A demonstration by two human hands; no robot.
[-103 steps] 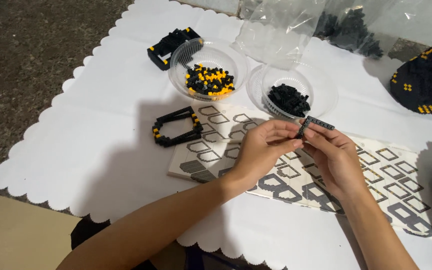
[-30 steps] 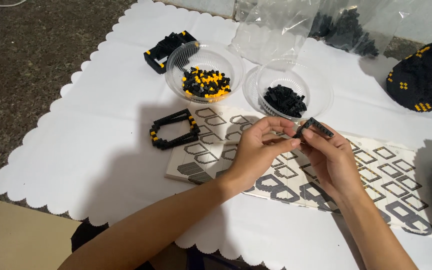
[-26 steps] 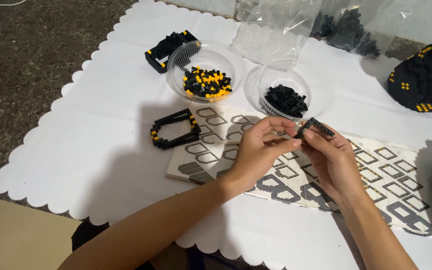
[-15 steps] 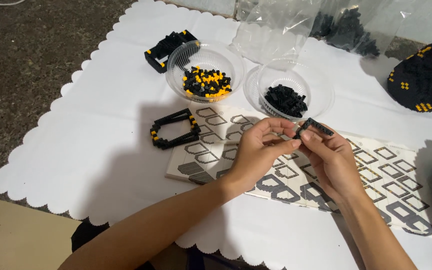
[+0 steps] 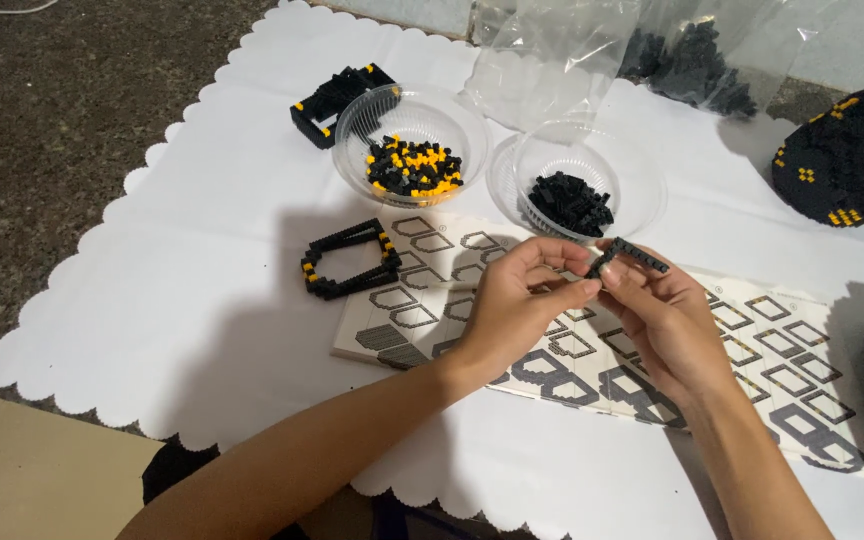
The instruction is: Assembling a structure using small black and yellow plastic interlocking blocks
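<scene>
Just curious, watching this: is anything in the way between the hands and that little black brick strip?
Nothing visible. Both the left hand and the right hand already pinch the black brick strip directly, above the instruction sheet.

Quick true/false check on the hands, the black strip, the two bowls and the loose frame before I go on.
1. Both hands hold the black brick strip above the instruction sheet. True.
2. The left bowl holds only black pieces. False: black and yellow mixed.
3. The right bowl holds black pieces. True.
4. The black-and-yellow frame sits inside a bowl. False: it lies on the white cloth, at the sheet's left edge.
5. The left hand lies flat on the cloth. False: it pinches the strip's end, facing the right hand.
</scene>
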